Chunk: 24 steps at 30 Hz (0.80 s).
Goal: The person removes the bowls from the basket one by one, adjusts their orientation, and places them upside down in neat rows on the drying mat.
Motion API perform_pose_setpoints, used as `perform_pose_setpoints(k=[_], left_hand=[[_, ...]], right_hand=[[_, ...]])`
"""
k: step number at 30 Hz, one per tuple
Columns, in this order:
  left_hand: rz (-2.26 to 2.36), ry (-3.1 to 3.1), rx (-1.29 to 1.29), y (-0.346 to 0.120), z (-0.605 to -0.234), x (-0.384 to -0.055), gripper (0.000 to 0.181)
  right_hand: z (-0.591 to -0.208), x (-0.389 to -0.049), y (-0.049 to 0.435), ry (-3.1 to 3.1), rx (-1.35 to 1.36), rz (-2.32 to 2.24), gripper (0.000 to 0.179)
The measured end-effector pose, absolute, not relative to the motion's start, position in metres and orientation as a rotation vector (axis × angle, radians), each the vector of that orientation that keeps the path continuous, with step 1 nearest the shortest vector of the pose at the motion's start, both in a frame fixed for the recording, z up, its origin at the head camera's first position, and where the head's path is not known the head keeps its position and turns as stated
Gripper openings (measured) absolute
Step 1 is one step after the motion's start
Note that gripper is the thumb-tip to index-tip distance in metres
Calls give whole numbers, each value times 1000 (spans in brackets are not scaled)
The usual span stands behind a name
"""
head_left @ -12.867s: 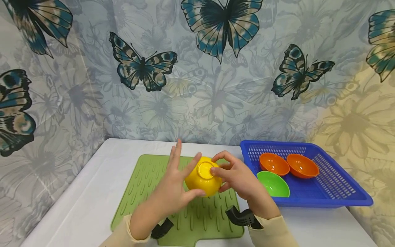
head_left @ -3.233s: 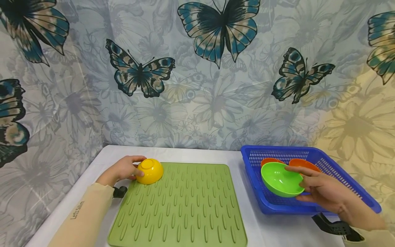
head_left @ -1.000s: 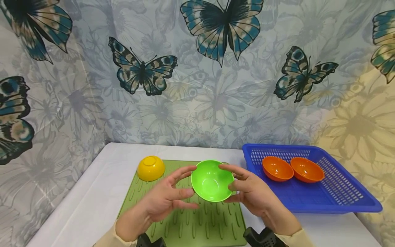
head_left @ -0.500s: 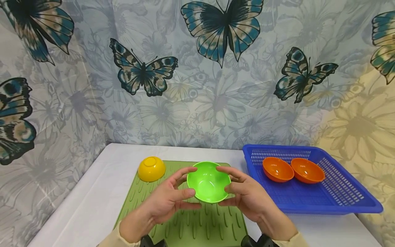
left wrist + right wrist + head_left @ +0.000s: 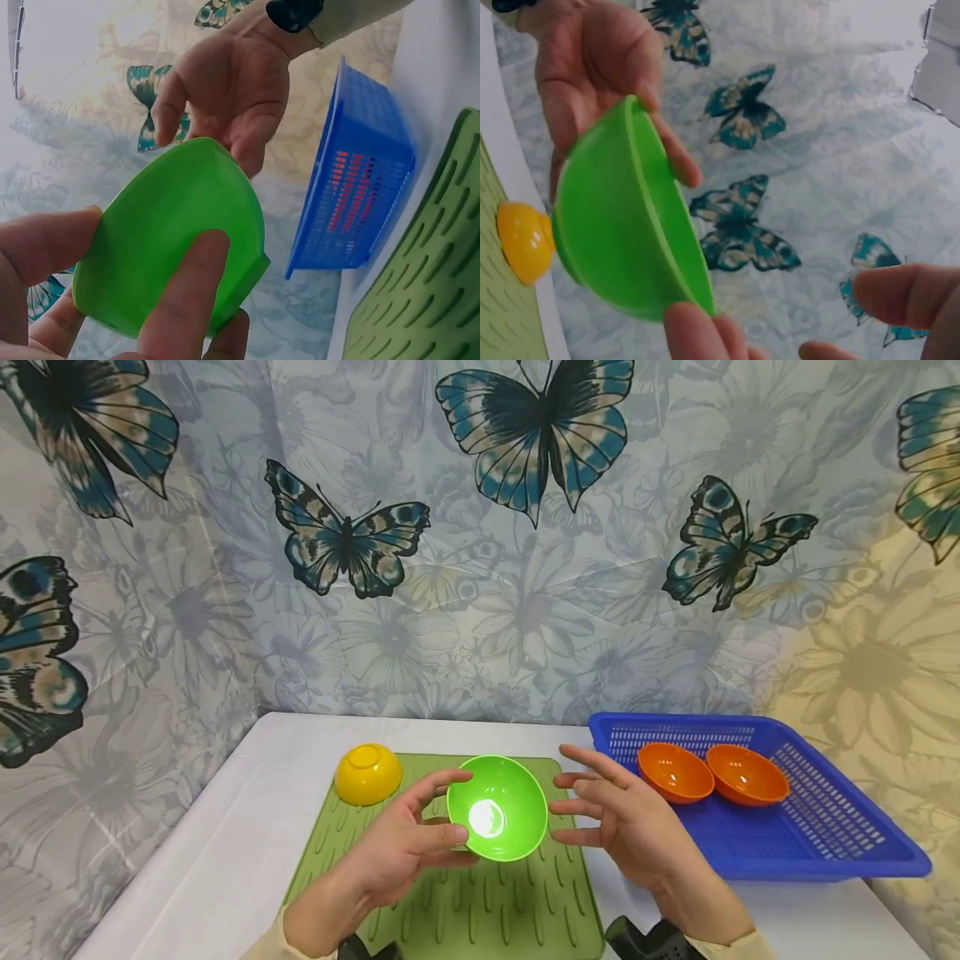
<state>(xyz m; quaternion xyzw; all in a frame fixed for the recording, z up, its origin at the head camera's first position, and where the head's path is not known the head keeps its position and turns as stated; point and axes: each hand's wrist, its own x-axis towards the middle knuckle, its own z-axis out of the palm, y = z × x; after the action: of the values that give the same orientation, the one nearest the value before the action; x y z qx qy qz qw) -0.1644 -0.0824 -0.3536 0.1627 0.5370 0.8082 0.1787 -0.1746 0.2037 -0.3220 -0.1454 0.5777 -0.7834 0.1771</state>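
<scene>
My left hand (image 5: 397,843) grips a green bowl (image 5: 498,810) by its left side, thumb at the rim. The bowl is held in the air over the green ridged mat (image 5: 480,910), tilted so its inside faces me. In the left wrist view the fingers spread over the outer side of the bowl (image 5: 172,217). My right hand (image 5: 633,827) is just right of the bowl with loosely extended fingers, a small gap between them in the head view. Upside down on the mat's far left corner sits a yellow bowl (image 5: 367,775).
A blue perforated basket (image 5: 795,866) stands at the right of the white-covered table (image 5: 187,877). Inside it lie two orange bowls, one left (image 5: 675,772) and one right (image 5: 747,775). Butterfly-patterned cloth (image 5: 480,593) hangs behind.
Earlier the yellow bowl went from both hands to the mat's corner, and the green bowl left the basket in my right hand. Both hands held it; now the right has let go.
</scene>
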Motion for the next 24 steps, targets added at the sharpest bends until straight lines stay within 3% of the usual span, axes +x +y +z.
perform_pose_setpoints(k=[3,7,12,24], left_hand=[[2280,1557,461,-83,-353,-163,63],[2241,1659,460,-83,-352,-160,62],[2118,1968,497,-78,-351,-154,56],[1899,2338,834,-74,-349,-147,51]], right_hand=[[-322,-180,214,1323,-508,-2263,40],[-326,-185,221,1026,-524,-2177,53],[-332,-186,226,928,-431,-2123,69],[-335,-191,232,810,-452,-2056,73]])
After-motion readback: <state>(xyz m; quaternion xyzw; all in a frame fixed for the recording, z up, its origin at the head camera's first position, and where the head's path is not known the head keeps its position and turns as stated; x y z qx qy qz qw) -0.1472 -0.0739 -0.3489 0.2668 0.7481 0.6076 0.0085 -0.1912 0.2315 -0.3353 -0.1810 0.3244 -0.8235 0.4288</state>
